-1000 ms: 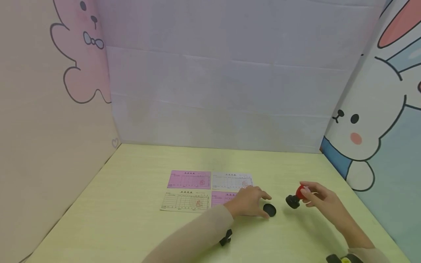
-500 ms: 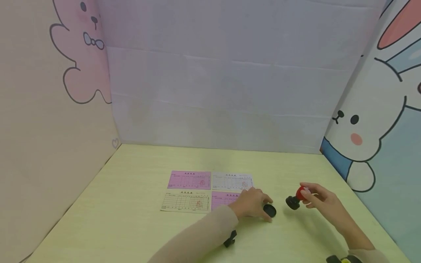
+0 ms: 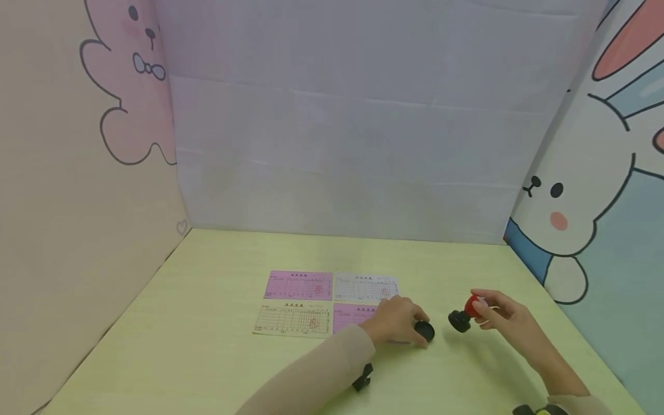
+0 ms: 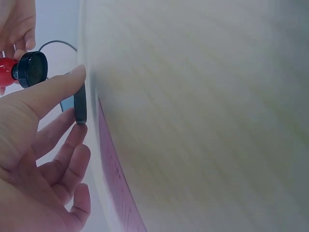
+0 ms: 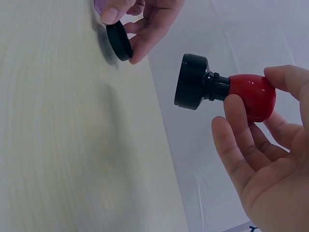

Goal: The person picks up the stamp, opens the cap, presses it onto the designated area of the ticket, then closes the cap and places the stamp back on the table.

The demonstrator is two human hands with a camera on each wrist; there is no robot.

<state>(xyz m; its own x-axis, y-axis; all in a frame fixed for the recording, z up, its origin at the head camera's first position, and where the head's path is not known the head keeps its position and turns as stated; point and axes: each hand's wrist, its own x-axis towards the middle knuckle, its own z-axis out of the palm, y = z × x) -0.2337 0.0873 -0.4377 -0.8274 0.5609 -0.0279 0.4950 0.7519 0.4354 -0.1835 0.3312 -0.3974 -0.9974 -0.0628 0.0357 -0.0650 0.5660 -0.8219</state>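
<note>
A stamp with a round black head and a red knob handle is gripped by my right hand, its head tilted down toward the left above the table. My left hand pinches a round black cap between thumb and fingers, low over the table beside the slips. In the left wrist view the cap stands on edge, thumb at one side and fingertips at the other. The stamp's black head faces the cap, with a gap between them.
Several printed slips lie in a block on the pale yellow table: a pink slip, a white one, a yellow one and another pink one partly under my left hand. Cartoon-printed walls enclose the table.
My left hand has moved slightly right and its thumb and fingers have closed in on the black cap. The right hand holds the stamp in nearly the same place.
</note>
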